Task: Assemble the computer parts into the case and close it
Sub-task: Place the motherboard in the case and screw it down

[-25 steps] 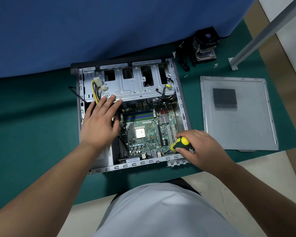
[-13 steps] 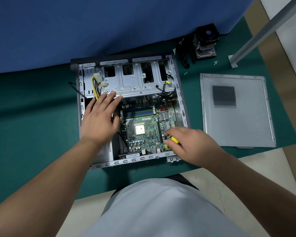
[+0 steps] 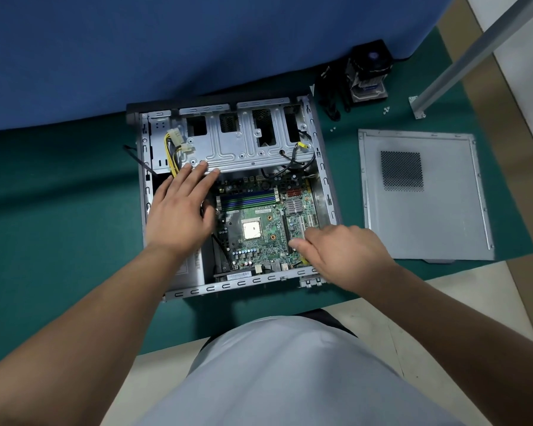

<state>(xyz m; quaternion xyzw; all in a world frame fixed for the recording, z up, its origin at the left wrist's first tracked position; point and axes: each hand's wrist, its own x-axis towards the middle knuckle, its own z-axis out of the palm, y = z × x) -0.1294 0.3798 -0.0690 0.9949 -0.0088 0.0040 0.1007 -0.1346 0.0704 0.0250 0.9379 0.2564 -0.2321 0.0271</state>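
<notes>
Our left hand (image 3: pixel 180 210) lies flat, fingers straight, bracing the case (image 3: pixel 328 179) at nine o'clock. Our right hand (image 3: pixel 340 253), at four o'clock of the motherboard (image 3: pixel 259 232), curls probably around a screwdriver (image 3: pixel 303 260); we should keep it upright over the screw.

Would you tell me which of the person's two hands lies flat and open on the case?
The left hand, fingers spread toward the drive cage; the right hand is curled over the motherboard's right edge.
</notes>
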